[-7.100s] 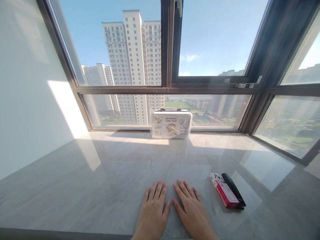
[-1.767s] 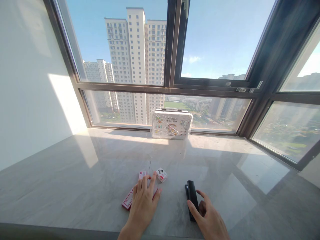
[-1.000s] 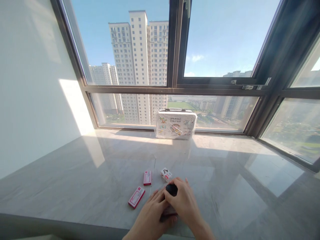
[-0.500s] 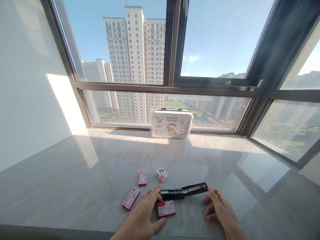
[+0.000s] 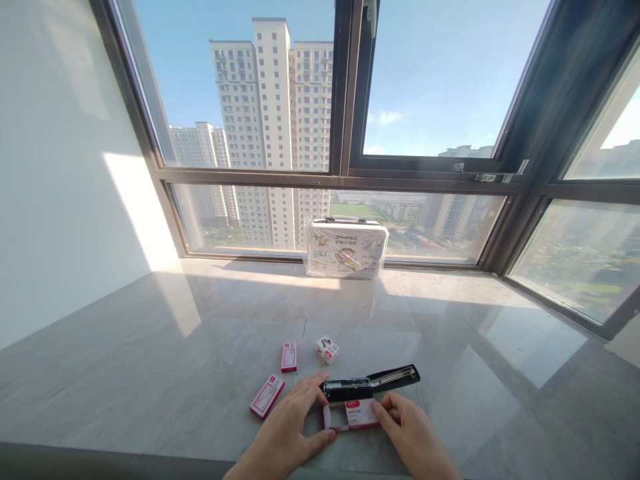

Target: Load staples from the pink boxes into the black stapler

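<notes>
A small red-and-white staple box [image 5: 361, 415] lies low in the middle, slid partly apart so that its inner tray [image 5: 327, 417] shows at the left. My left hand [image 5: 293, 423] has thumb and forefinger around the tray's left end. On the right, my right hand [image 5: 407, 427] pinches the printed sleeve. Just behind the box rests a black stapler [image 5: 370, 383], swung open with its metal rail showing and its top arm pointing right. What the tray holds is not clear.
Two more red-and-white boxes, a nearer one [image 5: 267, 396] and a farther one [image 5: 289, 357], lie left of the hands. A small white carton [image 5: 327, 349] stands behind the stapler. A plastic-wrapped white case [image 5: 347, 250] leans by the window on the marble sill [image 5: 200, 380].
My right hand has left the stapler's arm and moved left onto the staple box. The box's sleeve has slid right, baring the tray. My left hand now grips the tray's end.
</notes>
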